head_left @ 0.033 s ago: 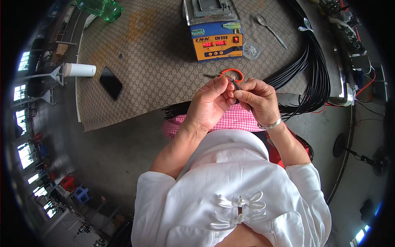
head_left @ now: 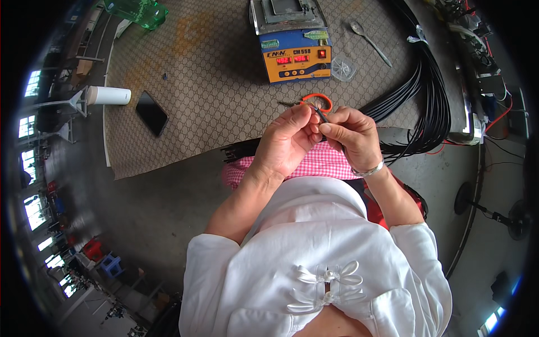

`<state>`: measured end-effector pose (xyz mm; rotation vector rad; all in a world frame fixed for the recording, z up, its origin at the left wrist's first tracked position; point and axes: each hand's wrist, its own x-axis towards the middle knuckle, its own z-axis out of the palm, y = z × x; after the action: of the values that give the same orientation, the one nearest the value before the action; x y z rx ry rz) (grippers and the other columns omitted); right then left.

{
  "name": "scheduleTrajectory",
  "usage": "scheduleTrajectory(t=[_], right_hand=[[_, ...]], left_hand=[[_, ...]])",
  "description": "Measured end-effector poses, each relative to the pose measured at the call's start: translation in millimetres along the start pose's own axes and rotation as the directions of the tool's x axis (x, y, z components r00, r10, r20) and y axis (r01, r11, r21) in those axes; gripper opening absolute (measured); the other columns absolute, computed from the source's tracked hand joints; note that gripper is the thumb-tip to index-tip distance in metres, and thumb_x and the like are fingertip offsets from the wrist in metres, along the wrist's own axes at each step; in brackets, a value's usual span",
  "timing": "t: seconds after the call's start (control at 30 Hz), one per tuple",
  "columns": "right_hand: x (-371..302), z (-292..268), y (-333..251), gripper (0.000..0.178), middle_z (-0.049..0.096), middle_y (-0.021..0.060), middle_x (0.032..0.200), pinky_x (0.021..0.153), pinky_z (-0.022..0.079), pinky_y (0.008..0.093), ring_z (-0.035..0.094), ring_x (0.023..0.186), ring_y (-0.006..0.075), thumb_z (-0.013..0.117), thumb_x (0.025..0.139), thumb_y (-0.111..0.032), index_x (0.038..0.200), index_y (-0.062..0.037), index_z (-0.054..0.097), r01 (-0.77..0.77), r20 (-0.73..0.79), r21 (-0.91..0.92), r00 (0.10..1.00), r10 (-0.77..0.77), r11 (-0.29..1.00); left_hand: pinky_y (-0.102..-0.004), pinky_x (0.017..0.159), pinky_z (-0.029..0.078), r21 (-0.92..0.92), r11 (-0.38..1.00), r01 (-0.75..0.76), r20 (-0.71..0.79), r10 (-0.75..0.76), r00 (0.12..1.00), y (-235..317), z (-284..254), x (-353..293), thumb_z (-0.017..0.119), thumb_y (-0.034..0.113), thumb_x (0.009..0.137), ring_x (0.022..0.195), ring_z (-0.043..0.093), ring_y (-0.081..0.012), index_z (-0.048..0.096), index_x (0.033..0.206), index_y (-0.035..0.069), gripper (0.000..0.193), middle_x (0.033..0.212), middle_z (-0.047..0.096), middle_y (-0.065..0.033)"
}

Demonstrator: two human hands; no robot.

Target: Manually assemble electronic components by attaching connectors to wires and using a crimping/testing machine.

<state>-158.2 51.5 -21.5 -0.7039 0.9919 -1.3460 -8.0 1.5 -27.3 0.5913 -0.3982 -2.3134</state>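
Just past the table's front edge, both of my hands meet around a short dark length of black cable (head_left: 321,115). My right hand (head_left: 358,136) grips the cable between thumb and fingers, with the tip pointing up and left. At that tip, my left hand (head_left: 285,141) pinches with thumb and forefinger; the fine detail between them is too small to make out. Right behind the fingertips lies an orange-handled hand tool (head_left: 324,96), partly hidden, its dark jaws pointing left. A thick bundle of black cables (head_left: 432,106) curves over the table to the right of my hands.
A blue and orange soldering pot (head_left: 296,60) with a lit display stands at the back middle. Beside it are a clear plastic dish (head_left: 343,68) and a metal spoon (head_left: 371,44). Leftward lie a phone (head_left: 151,114), a white tumbler (head_left: 109,95) and a green bottle (head_left: 140,11).
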Motion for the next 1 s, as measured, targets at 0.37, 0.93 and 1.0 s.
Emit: scheduleTrajectory(t=[0.37, 0.93, 1.0], right_hand=[[1.4, -0.2, 3.4, 0.005, 0.065, 0.0094, 0.075, 0.043, 0.036, 0.0156, 0.05, 0.051, 0.0042, 0.064, 0.076, 0.0, 0.08, 0.0003, 0.06, 0.053, 0.0, -0.011, 0.999, -0.053, 0.999], [9.1, -17.7, -5.0, 0.007, 0.054, -0.0006, 0.063, 0.04, 0.031, 0.0159, 0.045, 0.049, 0.0036, 0.065, 0.077, -0.004, 0.082, -0.0003, 0.062, -0.039, -0.021, -0.022, 0.999, 0.039, 0.999], [11.2, -21.6, -7.8, 0.007, 0.055, -0.0002, 0.063, 0.04, 0.031, 0.0159, 0.044, 0.049, 0.0037, 0.065, 0.076, -0.003, 0.082, -0.0003, 0.062, -0.032, -0.017, -0.029, 0.999, 0.031, 0.999]], left_hand=[[-0.0261, 0.068, 0.041, -0.031, 0.999, 0.025, -0.011, -0.025, 1.0, -0.2, -0.2, 0.3, 0.056, 0.027, 0.085, 0.072, 0.051, -0.012, 0.057, 0.084, 0.007, 0.02, 0.079, 0.057, -0.002], [-0.025, 0.068, 0.041, -0.003, 1.0, 0.017, -0.006, -0.017, 1.0, 1.2, 1.4, 1.7, 0.054, 0.028, 0.086, 0.072, 0.047, -0.0105, 0.058, 0.098, 0.005, 0.026, 0.08, 0.053, -0.0002], [-0.0249, 0.068, 0.041, -0.007, 1.0, 0.023, -0.008, -0.023, 1.0, 1.6, -0.7, 3.3, 0.053, 0.028, 0.086, 0.072, 0.047, -0.0105, 0.058, 0.1, 0.005, 0.027, 0.08, 0.052, -0.0003]])
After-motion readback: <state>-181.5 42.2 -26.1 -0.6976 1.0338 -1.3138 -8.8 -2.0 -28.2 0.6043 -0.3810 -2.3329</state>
